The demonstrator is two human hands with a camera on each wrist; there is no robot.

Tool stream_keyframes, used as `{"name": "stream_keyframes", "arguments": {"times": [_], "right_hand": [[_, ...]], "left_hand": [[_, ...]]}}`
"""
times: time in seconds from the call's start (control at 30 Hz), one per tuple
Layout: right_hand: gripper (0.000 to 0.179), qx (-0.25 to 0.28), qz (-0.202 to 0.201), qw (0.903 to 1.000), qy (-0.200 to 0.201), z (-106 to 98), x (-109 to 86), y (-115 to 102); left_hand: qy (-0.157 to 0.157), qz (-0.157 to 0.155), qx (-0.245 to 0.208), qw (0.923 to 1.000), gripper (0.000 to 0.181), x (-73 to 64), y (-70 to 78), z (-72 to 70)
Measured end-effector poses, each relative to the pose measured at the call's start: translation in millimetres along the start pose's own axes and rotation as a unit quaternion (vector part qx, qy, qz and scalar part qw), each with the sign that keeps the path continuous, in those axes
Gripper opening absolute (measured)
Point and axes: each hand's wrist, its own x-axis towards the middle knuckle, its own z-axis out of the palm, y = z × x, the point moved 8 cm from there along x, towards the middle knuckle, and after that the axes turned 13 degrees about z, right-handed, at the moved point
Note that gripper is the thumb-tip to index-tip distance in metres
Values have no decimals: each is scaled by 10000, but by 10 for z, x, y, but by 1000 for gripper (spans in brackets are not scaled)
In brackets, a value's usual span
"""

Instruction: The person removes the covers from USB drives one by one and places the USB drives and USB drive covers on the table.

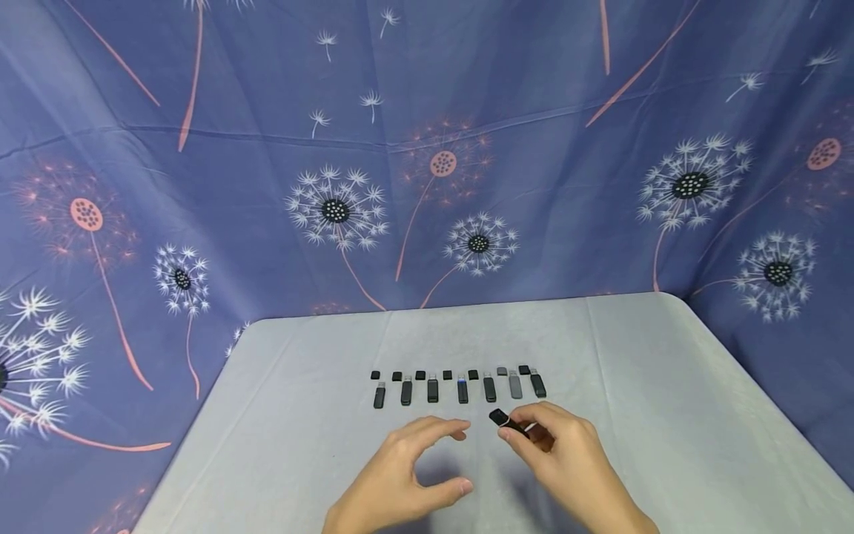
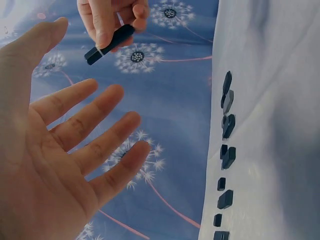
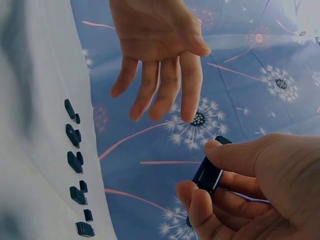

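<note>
My right hand (image 1: 567, 449) pinches a black USB stick (image 1: 503, 420) between thumb and fingers, above the near side of the table. A thin light band crosses the stick between its cap and body, clearest in the left wrist view (image 2: 109, 45). To its left, my left hand (image 1: 410, 471) hovers with fingers spread and thumb apart, holding nothing. Beyond both hands lies a row of several uncapped USB sticks (image 1: 433, 389), connectors pointing away. Most are black; one is grey (image 1: 515, 386), and another has a blue connector (image 1: 462, 390). Small caps (image 1: 447, 375) lie beside their connector ends.
A pale cloth covers the table (image 1: 280, 430), its far edge meeting a blue curtain (image 1: 427, 245) with dandelion prints. The same curtain hangs along the left and right sides.
</note>
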Motion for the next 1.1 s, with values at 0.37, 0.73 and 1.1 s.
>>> {"name": "stream_keyframes", "arguments": {"times": [0.37, 0.73, 1.1], "right_hand": [[23, 198, -250, 9993, -178, 25, -56, -125], [24, 499, -793, 9945, -462, 161, -160, -188], [15, 574, -702, 9931, -739, 200, -164, -300]], "left_hand": [[65, -331, -153, 9993, 46, 89, 32, 23], [267, 179, 24, 9995, 37, 241, 157, -18], [685, 720, 305, 9946, 24, 307, 260, -31]]}}
